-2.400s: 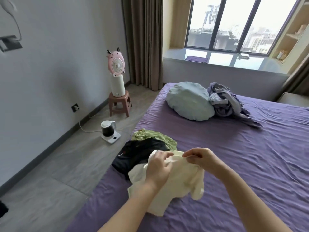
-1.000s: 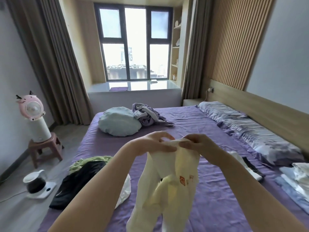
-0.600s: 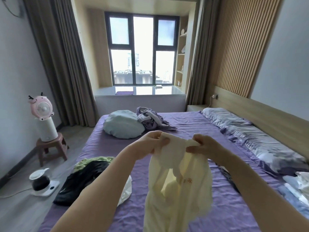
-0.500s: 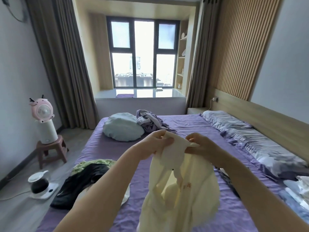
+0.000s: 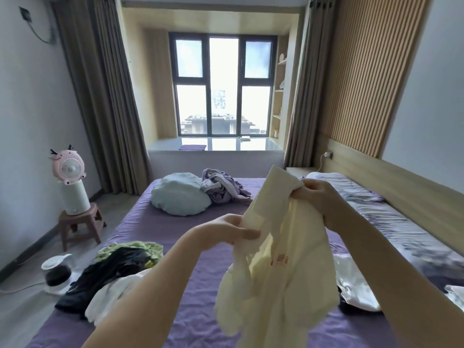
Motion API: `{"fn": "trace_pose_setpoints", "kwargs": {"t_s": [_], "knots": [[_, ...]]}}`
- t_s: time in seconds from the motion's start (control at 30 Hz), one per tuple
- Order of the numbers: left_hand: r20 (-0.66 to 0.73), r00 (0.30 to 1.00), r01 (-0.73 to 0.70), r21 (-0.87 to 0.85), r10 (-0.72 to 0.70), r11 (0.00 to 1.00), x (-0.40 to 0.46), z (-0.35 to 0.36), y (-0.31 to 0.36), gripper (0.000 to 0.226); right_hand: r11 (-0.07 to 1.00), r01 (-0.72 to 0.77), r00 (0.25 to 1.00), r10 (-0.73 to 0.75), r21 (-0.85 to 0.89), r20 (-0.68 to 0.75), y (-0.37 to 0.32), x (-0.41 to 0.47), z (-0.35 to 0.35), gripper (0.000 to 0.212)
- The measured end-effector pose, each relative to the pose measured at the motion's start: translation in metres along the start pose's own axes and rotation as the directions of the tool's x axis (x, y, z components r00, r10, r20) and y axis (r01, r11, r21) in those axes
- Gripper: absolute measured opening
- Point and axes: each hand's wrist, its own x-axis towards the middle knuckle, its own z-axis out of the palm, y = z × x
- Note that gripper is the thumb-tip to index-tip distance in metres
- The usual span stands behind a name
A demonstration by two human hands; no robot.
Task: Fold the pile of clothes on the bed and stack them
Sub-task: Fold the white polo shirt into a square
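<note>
Cream shirt (image 5: 281,272) hangs above the purple bed (image 5: 200,247), my left hand (image 5: 226,232) pinching a low edge, right hand (image 5: 319,194) curled round a bunched corner, held high so I guess it drapes open for folding.

Single head view, worn at standing height at bed (image 5: 175,247) foot edge, facing 12 o'clock toward window (image 5: 223,86); hands close in at 6 o'clock, headboard (image 5: 401,187) along 3 o'clock; no second view to overlap

Home bedroom: purple-sheeted bed (image 5: 190,285), pillows (image 5: 344,187), curtains (image 5: 105,101), bay window (image 5: 223,86).
</note>
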Motion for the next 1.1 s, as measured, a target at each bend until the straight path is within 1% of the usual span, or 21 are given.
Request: {"fn": "trace_pose_setpoints", "kwargs": {"t_s": [0.07, 0.13, 0.17, 0.2, 0.27, 0.37, 0.47, 0.5, 0.57, 0.63, 0.7, 0.77, 0.8, 0.83, 0.9, 0.93, 0.97, 1.0, 1.03, 1.07, 1.1], "knots": [[-0.088, 0.996, 0.002, -0.061, -0.007, 0.998, 0.01, 0.011, -0.008, 0.027, 0.998, -0.032, 0.995, 0.036, -0.046, 0.09, 0.004, 0.002, -0.026, 0.017], [-0.194, 0.98, 0.009, -0.128, -0.034, 0.992, 0.021, 0.022, -0.005, 0.016, 0.993, -0.077, 0.962, 0.096, -0.084, 0.256, 0.011, 0.002, -0.051, 0.013], [-0.239, 0.97, 0.012, -0.141, -0.046, 0.99, 0.027, 0.028, -0.002, 0.009, 0.991, -0.09, 0.936, 0.117, -0.096, 0.331, 0.016, 0.001, -0.061, 0.016], [-0.276, 0.96, 0.01, -0.136, -0.048, 0.991, 0.032, 0.034, 0.003, 0.006, 0.99, -0.101, 0.914, 0.132, -0.1, 0.385, 0.021, 0.001, -0.069, 0.02], [-0.315, 0.948, 0.008, -0.136, -0.051, 0.991, 0.043, 0.047, 0.015, 0.009, 0.989, -0.129, 0.892, 0.145, -0.068, 0.428, 0.03, 0.0, -0.079, 0.026], [-0.347, 0.931, 0.034, -0.234, -0.116, 0.972, 0.058, 0.066, 0.033, 0.015, 0.986, -0.161, 0.911, 0.137, 0.031, 0.389, 0.039, 0.001, -0.088, 0.033], [-0.384, 0.895, 0.055, -0.407, -0.226, 0.912, 0.069, 0.085, 0.048, 0.016, 0.988, -0.122, 0.943, 0.085, 0.098, 0.323, 0.045, 0.001, -0.093, 0.035], [-0.366, 0.896, 0.049, -0.479, -0.25, 0.876, 0.072, 0.09, 0.052, 0.015, 0.989, -0.098, 0.953, 0.061, 0.112, 0.298, 0.048, 0.0, -0.094, 0.038], [-0.272, 0.926, 0.047, -0.605, -0.262, 0.795, 0.076, 0.098, 0.061, 0.02, 0.994, -0.04, 0.962, 0.009, 0.106, 0.273, 0.051, -0.003, -0.093, 0.046], [-0.171, 0.957, 0.078, -0.632, -0.236, 0.771, 0.078, 0.102, 0.067, 0.035, 1.0, 0.023, 0.956, -0.025, 0.011, 0.292, 0.052, -0.007, -0.087, 0.056], [-0.089, 0.976, 0.096, -0.65, -0.201, 0.754, 0.08, 0.106, 0.074, 0.047, 0.987, 0.071, 0.949, -0.023, -0.142, 0.314, 0.052, -0.011, -0.079, 0.07], [-0.072, 0.982, 0.081, -0.682, -0.177, 0.727, 0.083, 0.108, 0.08, 0.054, 0.947, 0.149, 0.945, -0.052, -0.285, 0.323, 0.057, -0.011, -0.071, 0.077], [-0.09, 0.981, 0.065, -0.677, -0.169, 0.733, 0.085, 0.107, 0.081, 0.055, 0.92, 0.17, 0.954, -0.063, -0.353, 0.294, 0.059, -0.01, -0.068, 0.076], [-0.111, 0.981, 0.047, -0.666, -0.162, 0.744, 0.086, 0.107, 0.082, 0.051, 0.899, 0.164, 0.969, -0.07, -0.406, 0.237, 0.061, -0.007, -0.068, 0.068], [-0.161, 0.978, 0.001, -0.645, -0.136, 0.764, 0.087, 0.107, 0.08, 0.036, 0.883, 0.137, 0.99, -0.107, -0.45, 0.092, 0.062, -0.002, -0.073, 0.033], [-0.194, 0.974, -0.036, -0.636, -0.115, 0.771, 0.087, 0.107, 0.077, 0.025, 0.895, 0.123, 0.992, -0.116, -0.429, 0.043, 0.062, 0.001, -0.077, 0.018], [-0.224, 0.972, -0.087, -0.628, -0.072, 0.774, 0.086, 0.107, 0.074, 0.018, 0.928, 0.104, 0.994, -0.104, -0.358, 0.019, 0.061, 0.003, -0.082, 0.008], [-0.249, 0.968, -0.146, -0.607, -0.013, 0.781, 0.085, 0.108, 0.07, 0.018, 0.968, 0.074, 0.997, -0.073, -0.241, 0.015, 0.06, 0.005, -0.086, 0.005], [-0.276, 0.96, -0.204, -0.559, 0.051, 0.804, 0.085, 0.109, 0.065, 0.025, 0.994, 0.033, 0.999, -0.031, -0.106, 0.02, 0.058, 0.006, -0.089, 0.009], [-0.317, 0.943, -0.249, -0.467, 0.103, 0.849, 0.085, 0.111, 0.058, 0.035, 1.0, -0.015, 1.0, 0.014, 0.023, 0.027, 0.057, 0.007, -0.091, 0.012], [-0.376, 0.917, -0.265, -0.331, 0.131, 0.905, 0.084, 0.115, 0.051, 0.045, 0.99, -0.06, 0.998, 0.056, 0.128, 0.034, 0.056, 0.009, -0.092, 0.012]]}}
